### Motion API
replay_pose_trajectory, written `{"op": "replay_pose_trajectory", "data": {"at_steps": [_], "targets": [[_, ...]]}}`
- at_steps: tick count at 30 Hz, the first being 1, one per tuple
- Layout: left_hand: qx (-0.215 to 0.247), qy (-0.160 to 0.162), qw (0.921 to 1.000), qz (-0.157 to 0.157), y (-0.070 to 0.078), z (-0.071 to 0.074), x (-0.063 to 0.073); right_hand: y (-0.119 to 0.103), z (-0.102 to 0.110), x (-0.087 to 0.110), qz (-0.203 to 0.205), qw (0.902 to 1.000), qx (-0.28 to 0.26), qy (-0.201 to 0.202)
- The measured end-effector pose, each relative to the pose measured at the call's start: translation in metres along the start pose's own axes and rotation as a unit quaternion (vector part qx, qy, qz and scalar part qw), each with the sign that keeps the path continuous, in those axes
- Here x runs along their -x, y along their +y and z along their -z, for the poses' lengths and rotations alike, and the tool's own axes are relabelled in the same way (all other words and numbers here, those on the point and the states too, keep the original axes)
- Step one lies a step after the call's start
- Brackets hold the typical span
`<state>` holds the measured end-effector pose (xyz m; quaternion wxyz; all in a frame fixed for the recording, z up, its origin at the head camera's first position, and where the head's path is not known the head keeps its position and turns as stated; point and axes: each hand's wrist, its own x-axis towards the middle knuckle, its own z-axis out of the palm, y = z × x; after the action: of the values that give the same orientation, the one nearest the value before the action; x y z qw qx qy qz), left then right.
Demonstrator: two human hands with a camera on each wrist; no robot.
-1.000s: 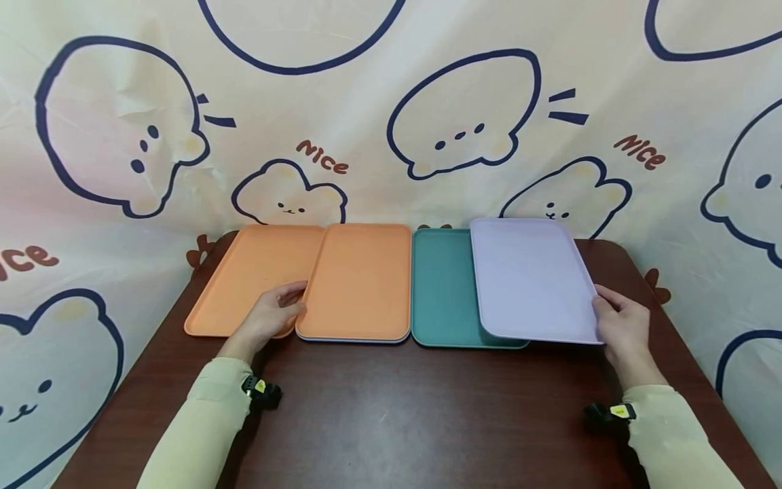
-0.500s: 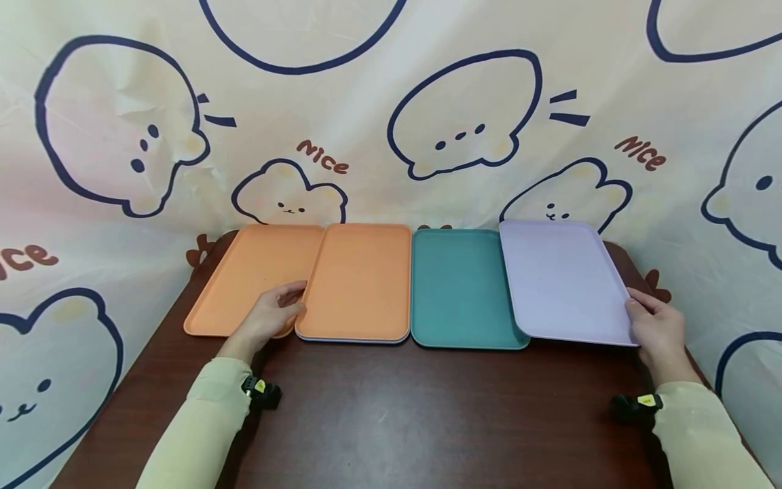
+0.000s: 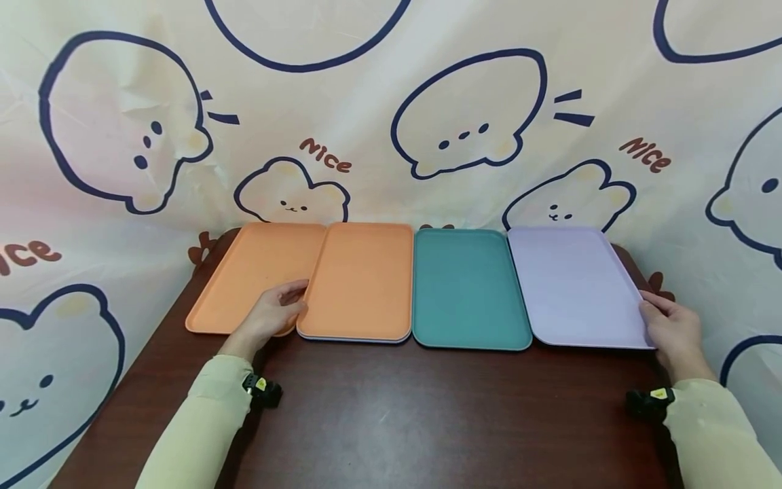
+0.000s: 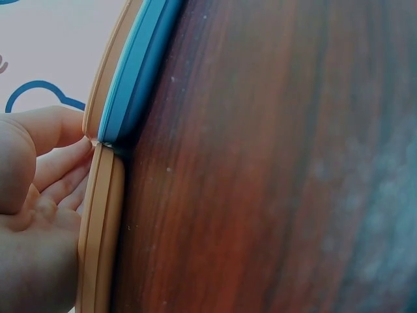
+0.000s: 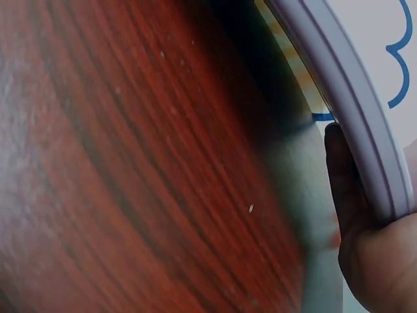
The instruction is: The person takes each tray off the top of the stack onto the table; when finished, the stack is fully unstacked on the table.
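Note:
My right hand [image 3: 677, 336] grips the right edge of a lavender tray [image 3: 580, 288], thumb on top; the right wrist view shows fingers under its rim [image 5: 355, 111]. That tray stands at the right end of a row, beside a teal tray [image 3: 469, 288]. My left hand [image 3: 269, 316] lies over the leftmost orange tray [image 3: 256, 265], its fingertips touching the left edge of the middle orange tray [image 3: 360, 278]. Beneath this middle tray a bluish tray rim [image 4: 130, 85] shows in the left wrist view. The left fingers are fairly straight.
The trays line the back of a dark brown wooden table [image 3: 427, 414]. Behind them hangs a cream cloth [image 3: 366, 88] with cartoon outlines. A small black camera [image 3: 264, 392] is strapped to the left wrist, another [image 3: 649, 405] to the right.
My right hand has carried the lavender tray rightward and down, off the teal tray to its right side, uncovering the teal one. The left hand stays in place.

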<state>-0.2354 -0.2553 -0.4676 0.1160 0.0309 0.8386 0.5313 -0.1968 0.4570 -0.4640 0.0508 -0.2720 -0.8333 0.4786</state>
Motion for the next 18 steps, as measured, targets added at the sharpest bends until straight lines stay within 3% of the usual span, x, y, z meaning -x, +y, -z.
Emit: {"op": "replay_pose_trajectory", "data": {"at_steps": [8,13,18], "targets": [[0.008,-0.003,1.0,0.002,0.001,0.0,-0.001,0.012,-0.001,0.0,0.009,0.9995,0.026,0.015],[0.01,-0.003,0.9999,0.003,0.0,0.0,-0.002,0.008,-0.005,0.001,0.045,0.993,0.107,0.023],[0.008,-0.001,1.0,0.003,-0.001,0.0,-0.002,0.004,-0.005,0.0,0.089,0.9819,0.167,0.004]]}}
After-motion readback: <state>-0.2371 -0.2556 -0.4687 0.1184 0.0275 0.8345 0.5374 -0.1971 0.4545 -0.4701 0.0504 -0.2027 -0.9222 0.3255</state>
